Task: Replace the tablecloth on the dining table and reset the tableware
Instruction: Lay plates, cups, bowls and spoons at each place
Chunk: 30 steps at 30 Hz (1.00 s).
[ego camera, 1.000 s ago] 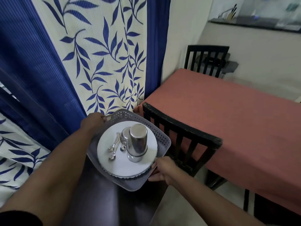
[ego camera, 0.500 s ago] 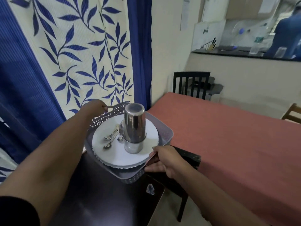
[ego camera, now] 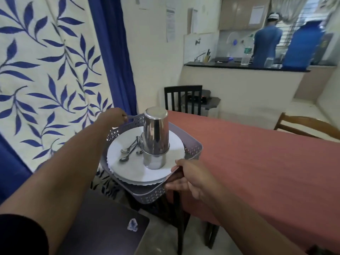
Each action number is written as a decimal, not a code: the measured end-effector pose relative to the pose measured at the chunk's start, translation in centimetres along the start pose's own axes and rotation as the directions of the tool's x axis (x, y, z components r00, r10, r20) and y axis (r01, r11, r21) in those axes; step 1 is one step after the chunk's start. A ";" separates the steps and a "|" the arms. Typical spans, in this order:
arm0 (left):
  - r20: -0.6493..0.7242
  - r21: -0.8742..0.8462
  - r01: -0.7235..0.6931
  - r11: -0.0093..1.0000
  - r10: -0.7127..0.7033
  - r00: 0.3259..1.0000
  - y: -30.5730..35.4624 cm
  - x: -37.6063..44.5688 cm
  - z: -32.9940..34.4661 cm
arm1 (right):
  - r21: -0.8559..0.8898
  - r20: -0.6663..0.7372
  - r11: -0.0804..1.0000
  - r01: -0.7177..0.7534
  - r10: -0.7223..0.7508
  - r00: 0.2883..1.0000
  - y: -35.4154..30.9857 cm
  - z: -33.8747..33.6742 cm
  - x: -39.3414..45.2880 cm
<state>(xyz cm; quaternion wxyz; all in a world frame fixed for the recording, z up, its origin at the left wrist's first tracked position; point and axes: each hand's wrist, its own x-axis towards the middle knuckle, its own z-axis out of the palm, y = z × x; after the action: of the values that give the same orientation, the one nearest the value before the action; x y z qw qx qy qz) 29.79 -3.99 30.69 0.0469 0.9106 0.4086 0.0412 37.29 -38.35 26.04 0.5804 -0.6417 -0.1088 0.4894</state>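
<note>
Tableware sits in a grey perforated tray [ego camera: 193, 150], carried level at the near corner of the dining table [ego camera: 266, 162]: white plates [ego camera: 132, 164], loose spoons [ego camera: 128, 149], stacked steel tumblers [ego camera: 156, 137]. Right hand [ego camera: 191, 179] pinches the tray's near rim; left hand [ego camera: 114, 116] grips the far rim. Beyond the tray, the salmon tablecloth lies bare. A dark chair [ego camera: 176, 214] stands under the tray, against the table edge. Farther off, another chair [ego camera: 182, 98] and a kitchen counter [ego camera: 246, 68].

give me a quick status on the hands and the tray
Left hand and right hand grip tray rims. Plates, spoons, stacked steel cups aboard. Chair between tray and table.
</note>
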 end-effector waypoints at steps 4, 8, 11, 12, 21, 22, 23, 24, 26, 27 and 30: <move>-0.010 -0.017 -0.055 0.998 0.055 0.998 6.5 2.1 1.8 | 0.026 -0.049 0.999 0.025 -0.024 0.999 -0.4 -4.9 -0.5; 0.019 -0.088 -0.084 0.993 0.086 0.996 12.1 4.0 4.0 | 0.046 -0.102 0.999 0.018 -0.013 0.995 -0.6 -9.5 -0.5; 0.041 -0.160 -0.128 0.979 0.136 0.990 15.9 6.7 6.2 | 0.081 -0.140 0.997 0.009 0.003 0.990 -0.5 -12.5 -0.1; 0.031 -0.162 -0.145 0.976 0.152 0.988 17.4 7.4 6.9 | 0.097 -0.155 0.995 0.005 0.010 0.988 -0.4 -13.5 0.3; 0.163 -0.341 -0.176 0.923 0.243 0.956 30.4 16.3 15.4 | 0.242 -0.319 0.967 -0.074 0.152 0.935 1.0 -21.3 6.7; 0.198 -0.347 -0.167 0.923 0.246 0.949 32.0 17.5 16.5 | 0.254 -0.351 0.963 -0.085 0.174 0.920 1.3 -22.1 7.9; 0.219 -0.376 -0.173 0.910 0.269 0.938 33.4 18.6 17.6 | 0.267 -0.380 0.960 -0.089 0.190 0.905 1.6 -22.7 9.1; 0.241 -0.386 -0.193 0.902 0.300 0.923 34.6 19.6 18.6 | 0.273 -0.408 0.957 -0.097 0.206 0.889 1.8 -23.1 10.0; 0.254 -0.377 -0.268 0.887 0.377 0.891 37.0 22.2 21.0 | 0.290 -0.438 0.948 -0.133 0.254 0.862 2.1 -23.9 12.0; 0.258 -0.357 -0.309 0.882 0.410 0.875 38.2 23.3 22.1 | 0.299 -0.442 0.942 -0.151 0.277 0.853 2.3 -24.2 12.9; 0.334 -0.303 -0.285 0.910 0.381 0.862 42.2 24.3 24.0 | 0.315 -0.444 0.930 -0.188 0.319 0.837 3.5 -24.7 16.2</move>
<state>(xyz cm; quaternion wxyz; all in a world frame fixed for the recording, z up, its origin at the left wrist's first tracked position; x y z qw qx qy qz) 79.83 -14.96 12.77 0.2296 0.9449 0.2186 -0.0815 62.51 -43.72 11.17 0.5969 -0.6715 0.1923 0.3947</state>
